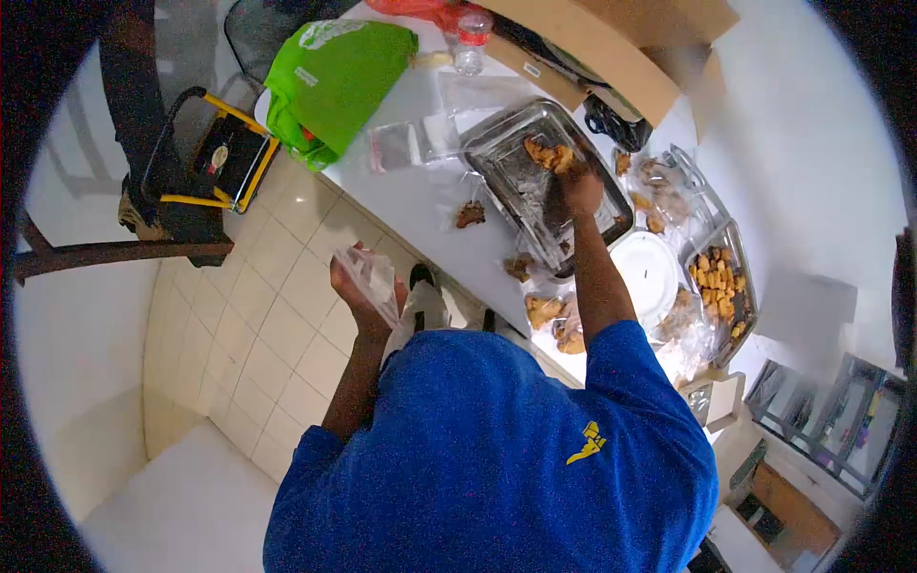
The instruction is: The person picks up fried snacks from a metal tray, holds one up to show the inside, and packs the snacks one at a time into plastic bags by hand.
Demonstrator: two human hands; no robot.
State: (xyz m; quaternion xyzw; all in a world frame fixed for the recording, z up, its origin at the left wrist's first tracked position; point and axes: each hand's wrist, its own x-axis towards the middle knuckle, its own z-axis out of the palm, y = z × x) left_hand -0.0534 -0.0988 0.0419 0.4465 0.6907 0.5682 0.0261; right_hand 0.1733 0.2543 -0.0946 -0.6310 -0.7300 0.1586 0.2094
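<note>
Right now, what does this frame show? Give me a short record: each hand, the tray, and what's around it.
left hand: holds a clear plastic bag, off the table
right hand: over the tray, close to the food; contact unclear
tray: dark-stained, much of its base bare
beside tray: white plate
second tray: many golden-brown pieces
top of frame: green bag, bottle
</note>
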